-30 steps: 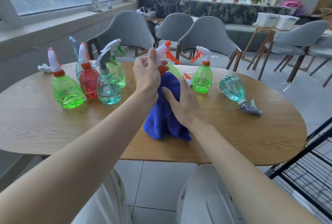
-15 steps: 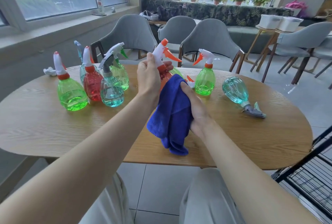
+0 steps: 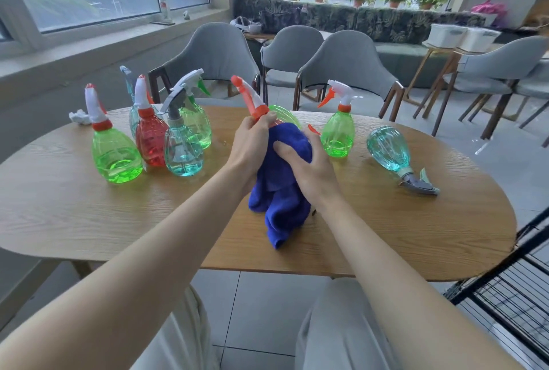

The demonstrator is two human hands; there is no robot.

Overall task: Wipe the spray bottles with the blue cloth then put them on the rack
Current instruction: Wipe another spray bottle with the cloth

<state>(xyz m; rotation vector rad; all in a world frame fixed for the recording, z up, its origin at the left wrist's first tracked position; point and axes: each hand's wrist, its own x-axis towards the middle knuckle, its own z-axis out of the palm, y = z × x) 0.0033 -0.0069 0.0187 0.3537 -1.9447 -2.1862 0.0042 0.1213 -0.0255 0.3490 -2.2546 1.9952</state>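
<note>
Wood-grain table (image 3: 89, 215) under everything. At far left, a crumpled white scrap (image 3: 79, 116) near the edge, then a green bottle (image 3: 116, 150), upright, with white-and-orange sprayer. Just beside it, a tight cluster, all upright: red bottle (image 3: 150, 138), pale blue bottle (image 3: 133, 121) half hidden behind, teal bottle (image 3: 183, 148) with grey sprayer in front, second green bottle (image 3: 198, 124) with white sprayer at the back. In the middle, above the tabletop, left hand (image 3: 252, 144) clamped round the neck of the held spray bottle (image 3: 248, 98), orange-and-white sprayer tilted up and to the left. Body of that bottle almost wholly wrapped in the blue cloth (image 3: 282, 197), loose end hanging down toward the table. Right hand (image 3: 309, 167) curled over the cloth, fingers pressing it against the bottle. Behind the hands, a lying green bottle (image 3: 285, 114), mostly hidden. Further right, a small green bottle (image 3: 338, 135), upright, with orange trigger; then a sideways teal bottle (image 3: 389, 148), grey sprayer toward the near edge. At lower right, beside the table, a black wire rack (image 3: 505, 295).
</note>
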